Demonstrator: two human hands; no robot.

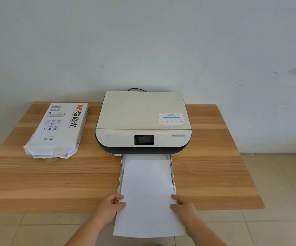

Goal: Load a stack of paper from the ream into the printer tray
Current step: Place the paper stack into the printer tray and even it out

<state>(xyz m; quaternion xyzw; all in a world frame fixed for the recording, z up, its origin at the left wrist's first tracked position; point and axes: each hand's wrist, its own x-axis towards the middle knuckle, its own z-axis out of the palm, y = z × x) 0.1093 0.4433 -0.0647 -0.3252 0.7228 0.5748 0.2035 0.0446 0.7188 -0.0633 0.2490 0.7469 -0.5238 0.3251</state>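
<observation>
Both hands, left hand (110,206) and right hand (182,206), grip the paper stack (148,196) by its sides, its far end in the printer tray (172,167) (M&G ream (58,130) lies left).

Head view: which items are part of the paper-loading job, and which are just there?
In the job:
- paper stack, held at both side edges, part-way into the tray
- printer tray, pulled out
- printer
- ream, wrapper torn open at the near end
- left hand, right hand

Just there:
- wooden table
- black cable behind the printer
</observation>
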